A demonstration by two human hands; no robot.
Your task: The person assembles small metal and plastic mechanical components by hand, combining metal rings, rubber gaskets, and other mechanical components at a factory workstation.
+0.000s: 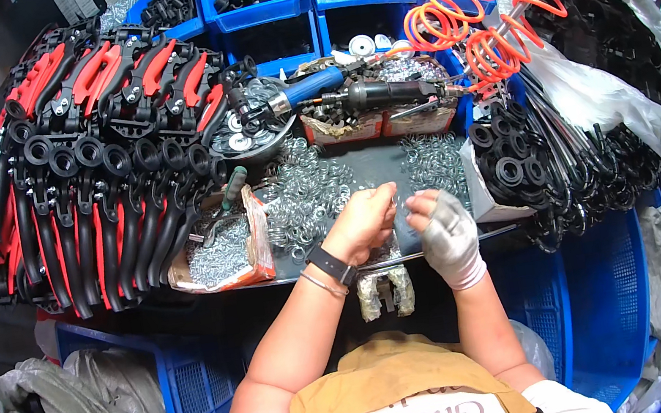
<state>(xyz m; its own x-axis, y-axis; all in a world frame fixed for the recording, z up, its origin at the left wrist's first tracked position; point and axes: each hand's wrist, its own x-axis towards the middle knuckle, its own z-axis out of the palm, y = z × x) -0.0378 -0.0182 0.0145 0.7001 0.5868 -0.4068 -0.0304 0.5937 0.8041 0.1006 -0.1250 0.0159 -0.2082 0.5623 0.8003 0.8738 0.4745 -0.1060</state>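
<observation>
Over the near edge of the bench, the left hand is curling its fingers inward, thumb by forefinger, and the gloved right hand is bending loosely beside it; whether either is gripping a small part, I cannot tell. Just under them, a wrapped fixture is jutting from the edge. Silvery coil springs are lying left of the left hand, and a second spring heap is sitting beyond the right hand. The work seems to be running partway: well left of the left hand, black-and-red trigger handles are piling up, apparently part-assembled, while plenty of springs are remaining loose. No finished piece is clearly showing.

Near the left hand, on its left, a cardboard box is holding tiny metal fasteners; near the right hand, on its right, a white carton is holding black rings. Beyond the left hand, a metal bowl is carrying round discs. Farther off to the right, a plastic bag is holding black parts; farthest ahead, a blue bin is brimming with black fittings.
</observation>
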